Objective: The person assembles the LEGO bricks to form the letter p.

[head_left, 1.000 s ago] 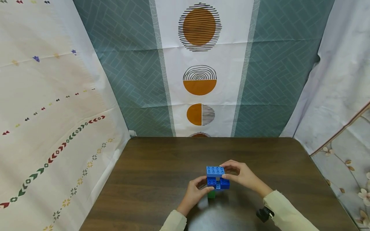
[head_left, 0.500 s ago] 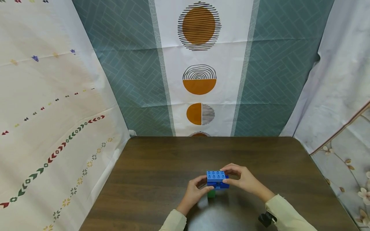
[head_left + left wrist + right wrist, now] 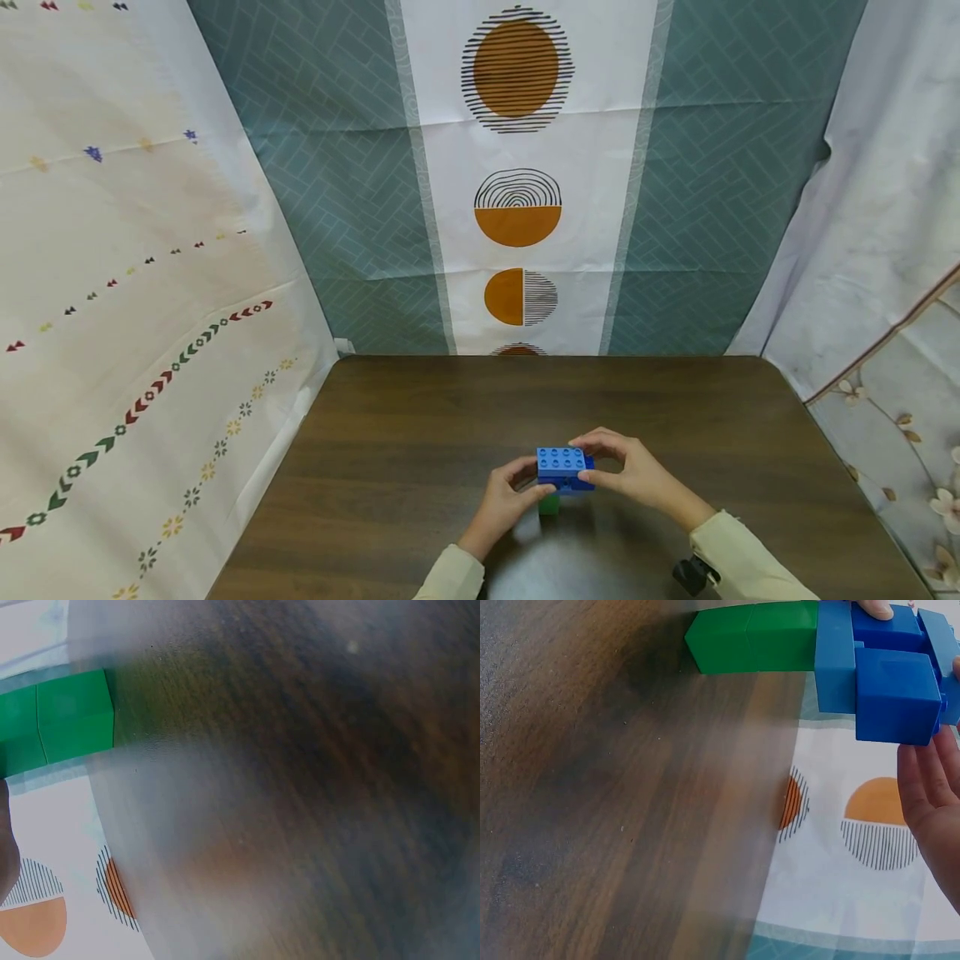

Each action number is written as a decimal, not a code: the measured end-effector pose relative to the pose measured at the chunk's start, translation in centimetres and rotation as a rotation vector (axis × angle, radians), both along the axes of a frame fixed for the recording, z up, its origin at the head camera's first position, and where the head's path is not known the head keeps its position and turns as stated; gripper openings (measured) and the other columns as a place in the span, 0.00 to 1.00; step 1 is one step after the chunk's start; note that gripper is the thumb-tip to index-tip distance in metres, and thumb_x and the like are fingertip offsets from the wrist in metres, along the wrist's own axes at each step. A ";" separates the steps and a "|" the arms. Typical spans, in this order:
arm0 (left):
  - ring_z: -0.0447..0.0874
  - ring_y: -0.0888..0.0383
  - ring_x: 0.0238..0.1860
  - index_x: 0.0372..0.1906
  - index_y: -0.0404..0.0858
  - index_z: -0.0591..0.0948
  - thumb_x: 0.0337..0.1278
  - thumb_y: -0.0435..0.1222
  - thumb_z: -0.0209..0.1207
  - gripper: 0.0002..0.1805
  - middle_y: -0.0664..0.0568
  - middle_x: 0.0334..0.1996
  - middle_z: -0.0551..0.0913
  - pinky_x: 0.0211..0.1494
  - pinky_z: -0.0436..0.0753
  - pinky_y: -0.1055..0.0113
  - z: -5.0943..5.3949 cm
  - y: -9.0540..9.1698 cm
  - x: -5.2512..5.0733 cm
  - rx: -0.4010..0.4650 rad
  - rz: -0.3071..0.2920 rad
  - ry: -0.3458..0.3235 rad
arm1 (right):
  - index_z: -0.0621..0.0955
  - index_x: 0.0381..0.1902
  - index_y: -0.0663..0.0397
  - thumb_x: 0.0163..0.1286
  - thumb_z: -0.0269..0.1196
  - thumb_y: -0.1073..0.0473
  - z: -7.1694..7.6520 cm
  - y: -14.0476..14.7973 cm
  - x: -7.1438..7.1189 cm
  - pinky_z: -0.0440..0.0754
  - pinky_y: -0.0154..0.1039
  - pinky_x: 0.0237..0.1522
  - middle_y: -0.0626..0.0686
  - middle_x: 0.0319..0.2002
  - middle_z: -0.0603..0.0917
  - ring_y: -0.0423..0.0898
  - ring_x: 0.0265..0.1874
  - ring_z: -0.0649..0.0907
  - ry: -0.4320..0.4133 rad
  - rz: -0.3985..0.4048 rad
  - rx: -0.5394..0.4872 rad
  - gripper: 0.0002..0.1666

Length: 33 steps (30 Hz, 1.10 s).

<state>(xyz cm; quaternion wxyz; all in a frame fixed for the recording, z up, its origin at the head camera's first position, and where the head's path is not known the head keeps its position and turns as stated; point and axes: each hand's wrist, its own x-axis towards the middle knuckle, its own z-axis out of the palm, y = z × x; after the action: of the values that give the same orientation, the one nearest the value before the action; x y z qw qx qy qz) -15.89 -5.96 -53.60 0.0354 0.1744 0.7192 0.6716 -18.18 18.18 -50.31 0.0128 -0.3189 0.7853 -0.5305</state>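
Observation:
A light blue brick with studs on top [image 3: 560,460] is pinched by my right hand [image 3: 637,477] at its right end, thumb in front. Two dark blue bricks [image 3: 898,696] sit side by side beneath it; some studs show in a narrow gap below the top brick. Under them lies another light blue brick [image 3: 835,664], joined to a column of green bricks [image 3: 750,637] that reaches down to the table. My left hand [image 3: 501,500] grips the left side of the stack around the dark blue level. In the left wrist view only the green bricks [image 3: 71,716] and a finger show.
The brown wooden table [image 3: 420,417] surrounds the stack. Patterned cloths hang behind it [image 3: 517,192] and at both sides. A black strap device [image 3: 693,575] sits at my right wrist.
My right hand has lowered the light blue brick onto the dark blue bricks, hiding most of them from above. The left hand has stayed in place on the stack.

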 end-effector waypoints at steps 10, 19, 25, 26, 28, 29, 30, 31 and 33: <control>0.81 0.46 0.52 0.52 0.31 0.80 0.56 0.31 0.67 0.19 0.40 0.48 0.83 0.58 0.77 0.52 0.1 0.0 0.0 0.000 -0.009 0.018 | 0.82 0.51 0.53 0.62 0.69 0.65 -0.3 -0.9 0.2 0.82 0.39 0.45 0.50 0.47 0.80 0.44 0.42 0.81 0.065 -0.058 -0.028 0.19; 0.81 0.52 0.52 0.53 0.33 0.81 0.55 0.32 0.67 0.19 0.44 0.48 0.83 0.56 0.79 0.61 -2.9 0.3 -1.0 -0.002 0.012 0.016 | 0.82 0.50 0.52 0.63 0.69 0.62 0.1 -1.3 0.6 0.81 0.39 0.49 0.48 0.45 0.83 0.44 0.43 0.81 0.004 -0.096 -0.020 0.16; 0.82 0.52 0.51 0.52 0.34 0.81 0.54 0.34 0.68 0.19 0.44 0.48 0.84 0.56 0.79 0.59 -3.2 0.2 -1.3 0.016 0.013 0.019 | 0.83 0.50 0.52 0.62 0.70 0.58 0.1 -1.3 0.4 0.81 0.40 0.50 0.44 0.45 0.82 0.43 0.43 0.81 0.024 -0.102 0.001 0.18; 0.82 0.52 0.51 0.52 0.34 0.81 0.54 0.34 0.68 0.19 0.44 0.48 0.84 0.56 0.79 0.59 -3.1 0.2 -1.3 0.013 0.014 0.018 | 0.83 0.50 0.51 0.62 0.70 0.57 0.1 -1.4 0.4 0.81 0.40 0.49 0.44 0.45 0.82 0.43 0.43 0.81 0.029 -0.103 0.003 0.18; 0.82 0.52 0.51 0.52 0.34 0.82 0.54 0.33 0.68 0.19 0.44 0.48 0.84 0.56 0.79 0.59 -3.1 0.1 -1.3 0.005 0.018 0.015 | 0.83 0.50 0.50 0.62 0.70 0.57 0.1 -1.4 0.4 0.81 0.39 0.48 0.45 0.45 0.82 0.43 0.43 0.81 0.040 -0.101 0.006 0.18; 0.82 0.52 0.51 0.52 0.34 0.81 0.54 0.33 0.68 0.19 0.44 0.48 0.84 0.57 0.78 0.59 -3.0 0.1 -1.3 0.006 0.016 0.013 | 0.83 0.50 0.49 0.62 0.70 0.57 0.1 -1.4 0.4 0.81 0.39 0.48 0.46 0.45 0.82 0.43 0.43 0.81 0.040 -0.101 0.007 0.18; 0.81 0.51 0.51 0.52 0.34 0.81 0.55 0.32 0.68 0.19 0.43 0.48 0.83 0.57 0.78 0.58 -2.9 0.1 -1.3 0.005 0.014 0.012 | 0.83 0.50 0.50 0.62 0.70 0.58 0.1 -1.4 0.5 0.81 0.38 0.48 0.46 0.45 0.82 0.43 0.42 0.81 0.046 -0.098 0.008 0.18; 0.82 0.50 0.51 0.52 0.33 0.81 0.54 0.32 0.68 0.19 0.43 0.48 0.83 0.56 0.78 0.57 -2.7 0.1 -1.1 0.006 0.013 0.017 | 0.83 0.50 0.49 0.62 0.70 0.58 0.1 -1.4 0.4 0.81 0.37 0.48 0.47 0.45 0.82 0.43 0.43 0.81 0.045 -0.098 0.010 0.18; 0.81 0.48 0.51 0.52 0.32 0.81 0.55 0.32 0.68 0.19 0.41 0.48 0.83 0.56 0.78 0.55 -2.0 0.1 -0.9 0.011 0.006 0.023 | 0.83 0.51 0.51 0.63 0.69 0.57 0.2 -1.4 0.4 0.81 0.37 0.48 0.48 0.45 0.82 0.44 0.43 0.81 0.048 -0.096 0.013 0.18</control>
<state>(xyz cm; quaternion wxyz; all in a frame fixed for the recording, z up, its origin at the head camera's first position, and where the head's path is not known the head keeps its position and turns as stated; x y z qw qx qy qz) -16.77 -5.88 -55.60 0.0243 0.1800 0.7165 0.6735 -17.74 16.77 -50.14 -0.0291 -0.2933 0.8033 -0.5175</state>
